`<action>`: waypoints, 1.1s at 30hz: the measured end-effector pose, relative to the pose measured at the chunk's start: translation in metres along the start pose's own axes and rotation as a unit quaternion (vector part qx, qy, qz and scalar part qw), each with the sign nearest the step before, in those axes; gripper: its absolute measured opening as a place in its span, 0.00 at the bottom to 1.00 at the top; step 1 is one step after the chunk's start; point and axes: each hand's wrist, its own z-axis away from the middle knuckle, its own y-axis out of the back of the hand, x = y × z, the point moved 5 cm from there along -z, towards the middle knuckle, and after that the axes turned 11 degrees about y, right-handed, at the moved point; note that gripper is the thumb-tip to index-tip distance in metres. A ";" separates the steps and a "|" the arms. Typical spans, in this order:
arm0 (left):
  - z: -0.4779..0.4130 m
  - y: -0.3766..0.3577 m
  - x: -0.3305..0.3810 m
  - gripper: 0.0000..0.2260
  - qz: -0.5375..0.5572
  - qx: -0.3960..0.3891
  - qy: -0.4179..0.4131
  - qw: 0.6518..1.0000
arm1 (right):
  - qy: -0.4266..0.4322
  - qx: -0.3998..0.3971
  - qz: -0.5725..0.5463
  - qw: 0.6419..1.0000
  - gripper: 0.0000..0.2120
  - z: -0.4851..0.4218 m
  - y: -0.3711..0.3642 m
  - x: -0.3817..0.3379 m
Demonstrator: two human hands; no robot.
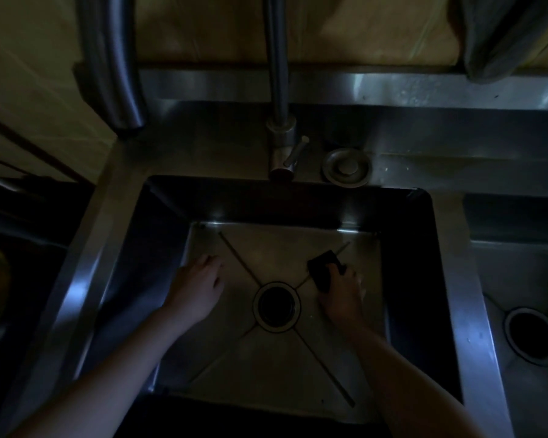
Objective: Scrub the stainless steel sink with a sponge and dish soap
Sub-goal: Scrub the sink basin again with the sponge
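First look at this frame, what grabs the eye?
Two bare arms reach into the dim steel sink: the right hand grips a dark sponge on the far right of the round drain, while the left hand lies open on the floor left of it. The faucet stands behind the basin.

**Sink** (272, 248): stainless steel, one deep square basin with a dull sheen in dim light. Four diagonal creases in its floor run from the corners to a round drain (277, 306) at the middle, which shows as a dark hole.

**Sponge** (325, 268): dark, flat, roughly rectangular. It lies on the basin floor between the drain and the far right corner, across the crease there. Its near end is under your right hand (342, 292), whose fingers curl over it.
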 end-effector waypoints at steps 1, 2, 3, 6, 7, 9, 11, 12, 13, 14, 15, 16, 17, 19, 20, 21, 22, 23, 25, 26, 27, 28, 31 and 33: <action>0.005 0.005 -0.003 0.11 0.005 0.003 0.001 1.000 | 0.008 -0.001 -0.007 1.000 0.30 0.005 0.002 -0.005; 0.009 0.009 -0.006 0.11 0.008 0.009 0.002 1.000 | 0.016 -0.002 -0.016 1.000 0.29 0.010 0.004 -0.011; 0.014 0.015 -0.010 0.11 0.012 0.018 0.003 1.000 | 0.024 -0.002 -0.022 0.999 0.28 0.014 0.007 -0.017; 0.031 0.031 -0.022 0.12 0.016 0.043 0.012 0.999 | 0.058 0.000 -0.025 0.998 0.26 0.029 0.019 -0.040; 0.036 0.036 -0.026 0.12 0.016 0.049 0.016 0.999 | 0.066 -0.003 -0.028 0.997 0.27 0.033 0.022 -0.046; 0.048 0.049 -0.036 0.12 0.022 0.065 0.025 0.997 | 0.078 -0.011 -0.014 0.997 0.29 0.044 0.031 -0.061; 0.061 0.063 -0.046 0.12 0.027 0.087 0.031 0.995 | 0.089 -0.014 0.014 0.996 0.31 0.055 0.043 -0.078; 0.068 0.070 -0.052 0.11 0.030 0.098 0.034 0.994 | 0.100 -0.013 0.024 0.995 0.31 0.062 0.049 -0.088; 0.075 0.077 -0.058 0.11 0.033 0.106 0.037 0.993 | 0.110 -0.010 0.027 0.993 0.31 0.067 0.055 -0.098; 0.082 0.084 -0.066 0.11 0.033 0.113 0.041 0.992 | 0.120 -0.006 0.027 0.992 0.31 0.073 0.061 -0.108; 0.089 0.090 -0.073 0.11 0.034 0.119 0.044 0.991 | 0.129 -0.001 0.027 0.991 0.31 0.079 0.067 -0.118; 0.096 0.096 -0.080 0.11 0.039 0.124 0.048 0.990 | 0.139 0.003 0.029 0.990 0.31 0.085 0.073 -0.129; 0.103 0.102 -0.088 0.11 0.046 0.129 0.051 0.989 | 0.150 0.005 0.031 0.988 0.31 0.090 0.078 -0.139; 0.117 0.114 -0.102 0.11 0.052 0.141 0.058 0.987 | 0.174 0.010 0.033 0.984 0.30 0.101 0.087 -0.161; 0.123 0.120 -0.110 0.11 0.048 0.150 0.063 0.986 | 0.187 0.015 0.033 0.982 0.30 0.105 0.092 -0.173; 0.130 0.126 -0.117 0.12 0.043 0.155 0.070 0.985 | 0.199 0.019 0.034 0.979 0.29 0.109 0.095 -0.184; 0.136 0.131 -0.125 0.12 0.039 0.158 0.080 0.984 | 0.210 0.021 0.035 0.977 0.28 0.113 0.099 -0.196; 0.143 0.137 -0.134 0.12 0.036 0.161 0.089 0.982 | 0.221 0.022 0.038 0.974 0.27 0.116 0.102 -0.207; 0.157 0.148 -0.151 0.11 0.036 0.177 0.101 0.978 | 0.244 0.031 0.046 0.968 0.25 0.125 0.108 -0.231; 0.164 0.154 -0.160 0.11 0.041 0.186 0.106 0.976 | 0.257 0.035 0.049 0.965 0.24 0.129 0.110 -0.243; 0.172 0.161 -0.170 0.11 0.048 0.198 0.111 0.973 | 0.268 0.038 0.051 0.961 0.23 0.133 0.112 -0.256; 0.180 0.167 -0.179 0.11 0.054 0.213 0.116 0.969 | 0.280 0.037 0.052 0.958 0.23 0.138 0.115 -0.268; 0.205 0.185 -0.208 0.11 0.055 0.248 0.148 0.956 | 0.318 0.030 0.052 0.946 0.25 0.152 0.122 -0.307; 0.223 0.194 -0.227 0.10 0.051 0.254 0.171 0.950 | 0.346 0.034 0.049 0.936 0.25 0.163 0.127 -0.332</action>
